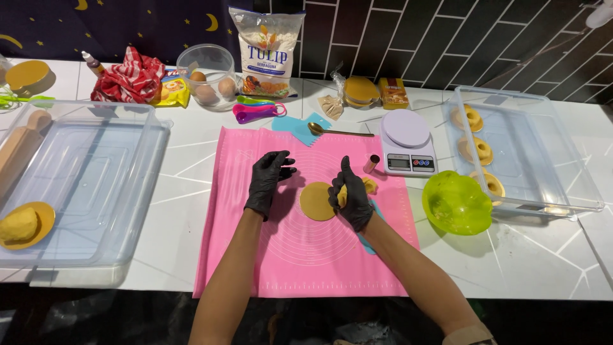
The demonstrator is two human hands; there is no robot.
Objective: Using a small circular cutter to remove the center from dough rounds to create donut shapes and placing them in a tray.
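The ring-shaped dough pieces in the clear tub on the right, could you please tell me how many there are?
3, in a row along the left side of the clear tub: far ring, middle ring, near ring, which the green bowl partly hides. More may be hidden.

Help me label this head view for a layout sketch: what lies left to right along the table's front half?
Yellow dough lump → clear tray → pink mat → left hand → flat dough disc → right hand → green bowl

Black glove on left hand (268,181), black glove on right hand (349,198), forearms bare, no sleeves
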